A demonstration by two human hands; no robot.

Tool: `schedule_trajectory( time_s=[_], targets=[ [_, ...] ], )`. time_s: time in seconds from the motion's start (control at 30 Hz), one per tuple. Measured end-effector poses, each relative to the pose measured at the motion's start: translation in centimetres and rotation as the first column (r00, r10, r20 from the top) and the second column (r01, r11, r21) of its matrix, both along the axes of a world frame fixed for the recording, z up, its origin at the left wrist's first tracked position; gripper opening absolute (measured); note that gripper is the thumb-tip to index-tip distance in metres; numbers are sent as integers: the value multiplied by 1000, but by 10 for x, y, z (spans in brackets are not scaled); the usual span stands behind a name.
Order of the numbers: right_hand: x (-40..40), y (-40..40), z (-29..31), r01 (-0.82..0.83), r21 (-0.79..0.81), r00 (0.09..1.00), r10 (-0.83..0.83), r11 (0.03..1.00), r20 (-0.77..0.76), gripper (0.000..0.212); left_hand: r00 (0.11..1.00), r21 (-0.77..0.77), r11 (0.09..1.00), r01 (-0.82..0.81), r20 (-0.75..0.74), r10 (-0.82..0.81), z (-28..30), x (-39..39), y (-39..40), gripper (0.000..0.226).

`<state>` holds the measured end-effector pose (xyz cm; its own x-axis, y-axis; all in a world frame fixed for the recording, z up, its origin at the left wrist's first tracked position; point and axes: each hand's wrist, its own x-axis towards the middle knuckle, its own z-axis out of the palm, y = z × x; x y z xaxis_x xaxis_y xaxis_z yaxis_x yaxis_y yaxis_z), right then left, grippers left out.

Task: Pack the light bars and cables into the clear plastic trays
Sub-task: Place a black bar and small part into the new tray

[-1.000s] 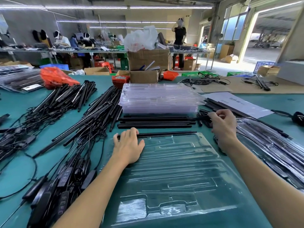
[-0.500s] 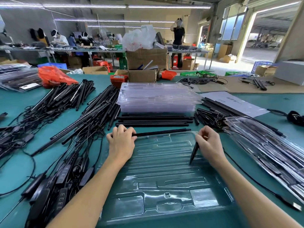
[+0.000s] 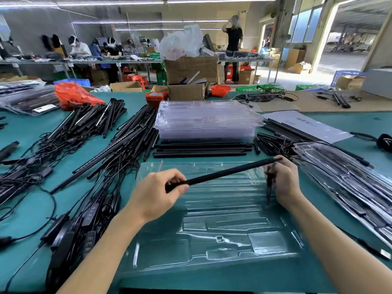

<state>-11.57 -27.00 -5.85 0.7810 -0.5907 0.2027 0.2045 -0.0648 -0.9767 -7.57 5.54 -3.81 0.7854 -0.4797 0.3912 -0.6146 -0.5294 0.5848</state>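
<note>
A long black light bar (image 3: 222,172) is held clear above the far half of the empty clear tray (image 3: 212,225), its near end pinched by the left hand (image 3: 158,194) and its far end supported at the fingers of the right hand (image 3: 283,181), which are also curled round a short black piece (image 3: 269,187) hanging down. The bar is judged rigid, light and smooth, best gripped at both ends. The thin tray is judged flexible and easily shifted.
</note>
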Motion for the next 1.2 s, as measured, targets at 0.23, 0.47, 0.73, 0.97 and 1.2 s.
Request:
schedule_trajectory(
  time_s=[0.23, 0.47, 0.73, 0.97, 1.2],
  targets=[
    [-5, -15, 6, -68, 472, 998, 64, 879, 24, 25, 996, 7, 996, 94, -3, -94, -18, -15, 14, 18],
    [-9, -19, 4, -144, 664, 988, 64, 734, 144, 13, 977, 38, 999, 5, 212, -13, -19, -19, 14, 18],
    [-8, -3, 28, -166, 409, 985, 132, 897, 110, 29, 956, 109, 993, -38, 292, 4, -20, -19, 10, 24],
    [-20, 11, 48, -550, 215, 835, 533, 807, 137, 19, 978, 197, 980, -20, 208, -22, -26, -13, 12, 32],
    [-33, 16, 27, -703, -78, 700, 670, 707, -246, 22, 996, 604, 796, -24, 86, -35, -19, 6, 7, 48]
  ],
)
